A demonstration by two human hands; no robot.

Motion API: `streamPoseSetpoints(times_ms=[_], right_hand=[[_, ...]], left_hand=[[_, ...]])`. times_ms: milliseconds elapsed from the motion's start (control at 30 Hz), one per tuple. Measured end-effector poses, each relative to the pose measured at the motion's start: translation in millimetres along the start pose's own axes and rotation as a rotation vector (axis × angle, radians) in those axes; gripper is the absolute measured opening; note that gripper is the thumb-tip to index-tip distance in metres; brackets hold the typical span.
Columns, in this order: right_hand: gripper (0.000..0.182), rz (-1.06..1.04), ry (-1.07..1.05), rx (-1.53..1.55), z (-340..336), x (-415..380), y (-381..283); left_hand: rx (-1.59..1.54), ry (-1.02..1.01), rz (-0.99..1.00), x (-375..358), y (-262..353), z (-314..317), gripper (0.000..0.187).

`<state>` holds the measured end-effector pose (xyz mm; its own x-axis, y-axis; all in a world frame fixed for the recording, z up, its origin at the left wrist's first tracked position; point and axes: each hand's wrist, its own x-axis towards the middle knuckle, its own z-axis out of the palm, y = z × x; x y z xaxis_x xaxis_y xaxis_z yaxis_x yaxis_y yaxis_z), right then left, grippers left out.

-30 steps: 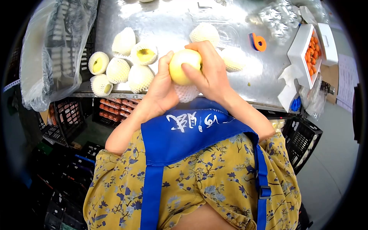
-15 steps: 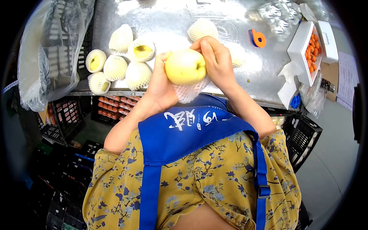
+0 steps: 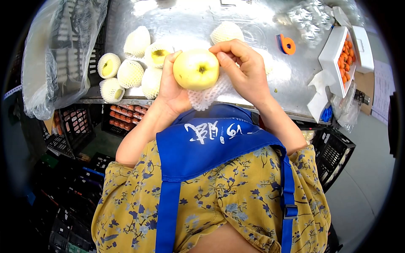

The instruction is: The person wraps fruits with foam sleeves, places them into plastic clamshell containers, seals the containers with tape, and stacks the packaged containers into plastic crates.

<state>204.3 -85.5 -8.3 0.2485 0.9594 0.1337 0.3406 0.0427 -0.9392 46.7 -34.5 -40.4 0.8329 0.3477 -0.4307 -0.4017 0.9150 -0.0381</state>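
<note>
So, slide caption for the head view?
Left hand holds a round yellow fruit against white foam netting, right hand alongside, at a silvery metal table.

— Blocked leftward?
— Yes, by pale yellow round fruits in white foam netting (image 3: 130, 74), bunched just beside the left hand (image 3: 173, 93).
— Passable ahead?
— Over the shiny silver metal tabletop (image 3: 190, 25), left of the far white-netted round fruit (image 3: 227, 33).
— And rightward?
— Open, nearer than the ring-shaped orange-and-blue object (image 3: 287, 45), up to the crumpled white sheet (image 3: 319, 101).

one head camera, facing down

the wide view looks forward and steeply down from the wearer's head, close over the blue apron (image 3: 202, 157), with the hands (image 3: 248, 71) above mid-frame and the desk (image 3: 291, 90) beyond.
</note>
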Motion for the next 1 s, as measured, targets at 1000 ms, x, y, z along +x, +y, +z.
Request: streamPoseSetpoints(times_ms=[1000], right_hand=[[0.069,0.774,-0.361,1.445,-9,-3,31]], left_hand=[[1.094,0.188,0.561,-33,0,31,0.053]])
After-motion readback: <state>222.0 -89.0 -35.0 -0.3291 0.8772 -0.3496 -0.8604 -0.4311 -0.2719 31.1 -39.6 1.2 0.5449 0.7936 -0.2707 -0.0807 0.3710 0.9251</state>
